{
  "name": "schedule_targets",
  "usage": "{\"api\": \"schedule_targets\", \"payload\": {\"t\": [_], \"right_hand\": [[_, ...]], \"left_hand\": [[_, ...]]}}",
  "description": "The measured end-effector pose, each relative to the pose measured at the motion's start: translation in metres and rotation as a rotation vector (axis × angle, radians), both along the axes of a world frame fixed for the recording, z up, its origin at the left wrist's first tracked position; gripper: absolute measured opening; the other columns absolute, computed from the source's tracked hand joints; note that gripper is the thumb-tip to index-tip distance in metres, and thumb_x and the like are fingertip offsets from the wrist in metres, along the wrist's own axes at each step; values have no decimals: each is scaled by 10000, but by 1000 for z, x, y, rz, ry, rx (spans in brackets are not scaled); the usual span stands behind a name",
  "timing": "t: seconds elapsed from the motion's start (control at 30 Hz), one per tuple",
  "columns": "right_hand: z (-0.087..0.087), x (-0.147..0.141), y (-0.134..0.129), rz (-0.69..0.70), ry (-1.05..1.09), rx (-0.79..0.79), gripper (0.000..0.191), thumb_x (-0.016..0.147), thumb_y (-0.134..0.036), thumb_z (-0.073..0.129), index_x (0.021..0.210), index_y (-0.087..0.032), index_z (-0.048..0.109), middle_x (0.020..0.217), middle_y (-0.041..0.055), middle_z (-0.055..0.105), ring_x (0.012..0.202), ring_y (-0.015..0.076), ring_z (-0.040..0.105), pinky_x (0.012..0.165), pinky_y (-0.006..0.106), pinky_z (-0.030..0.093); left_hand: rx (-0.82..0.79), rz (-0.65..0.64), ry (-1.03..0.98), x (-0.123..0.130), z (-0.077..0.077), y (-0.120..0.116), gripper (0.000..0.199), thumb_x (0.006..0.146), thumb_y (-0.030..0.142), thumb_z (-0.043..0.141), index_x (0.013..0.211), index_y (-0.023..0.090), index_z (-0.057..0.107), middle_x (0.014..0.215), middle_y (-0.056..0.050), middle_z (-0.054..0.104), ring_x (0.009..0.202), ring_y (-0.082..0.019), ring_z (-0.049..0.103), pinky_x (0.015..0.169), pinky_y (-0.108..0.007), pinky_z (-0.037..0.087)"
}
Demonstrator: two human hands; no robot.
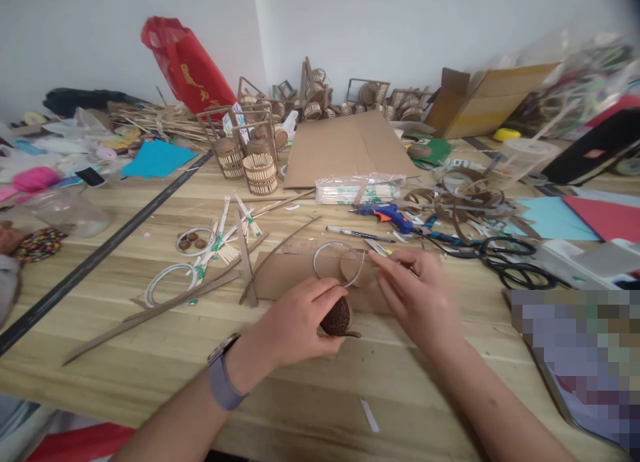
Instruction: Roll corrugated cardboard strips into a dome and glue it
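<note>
A small round dark brown woven piece [336, 317] is held in my left hand [300, 319], its fingers curled over the top and its thumb beneath. A short tail of the brown strip sticks out to the right. My right hand [415, 292] pinches at the right end of a cardboard strip [285, 275]; what lies between its fingertips is too small to make out. A pale ring [316, 255] rests on the cardboard between my hands. Behind them are a black pen [357, 234] and a blue glue gun [387, 215].
Black scissors [510, 262] lie at the right near a tablet-like object [565, 382]. White rings [170, 285], sticks and brown strips [150, 315] are on the left. Small woven baskets [260, 172] and a cardboard sheet [345, 149] stand behind. A person's hand [10, 239] shows far left.
</note>
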State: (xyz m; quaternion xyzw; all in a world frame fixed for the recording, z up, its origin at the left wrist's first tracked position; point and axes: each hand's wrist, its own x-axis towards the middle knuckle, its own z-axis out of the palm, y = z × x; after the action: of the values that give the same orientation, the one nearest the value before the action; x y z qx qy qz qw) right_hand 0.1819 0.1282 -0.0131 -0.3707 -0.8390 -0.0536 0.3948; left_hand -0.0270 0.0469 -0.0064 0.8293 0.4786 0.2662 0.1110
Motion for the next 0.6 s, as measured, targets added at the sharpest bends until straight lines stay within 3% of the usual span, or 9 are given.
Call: {"api": "schedule_targets", "payload": {"t": [0.2, 0.37, 0.47, 0.6], "right_hand": [[0, -7, -4, -34, -180, 146, 221, 937, -210, 520, 987, -254, 731, 812, 62, 660, 712, 197, 532, 623, 339, 329], [2, -7, -6, -75, -250, 217, 181, 928, -222, 548, 879, -254, 719, 786, 48, 668, 737, 193, 548, 686, 343, 342], [3, -7, -5, -50, -186, 83, 197, 907, -242, 542, 807, -241, 711, 758, 50, 658, 732, 211, 552, 673, 357, 348], [10, -5, -2, 98, 154, -358, 150, 815, -236, 563, 734, -220, 688, 693, 27, 604, 701, 199, 566, 639, 328, 402]], "left_hand": [[19, -17, 1, 3, -1, -1, 529, 698, 221, 730, 1195, 164, 558, 1217, -140, 626, 1061, -288, 623, 933, -426, 528], [32, 5, 2, 2, 1, 0, 521, 689, 209, 738, 1177, 146, 565, 1205, -145, 633, 1055, -285, 625, 926, -419, 534], [50, -3, -1, 3, 2, -1, 537, 664, 207, 765, 1160, 115, 580, 1175, -158, 646, 1029, -286, 635, 914, -404, 543], [51, -38, -59, 5, 8, -3, 564, 658, 230, 782, 1173, 113, 582, 1180, -153, 650, 1045, -279, 636, 937, -384, 536]]}}
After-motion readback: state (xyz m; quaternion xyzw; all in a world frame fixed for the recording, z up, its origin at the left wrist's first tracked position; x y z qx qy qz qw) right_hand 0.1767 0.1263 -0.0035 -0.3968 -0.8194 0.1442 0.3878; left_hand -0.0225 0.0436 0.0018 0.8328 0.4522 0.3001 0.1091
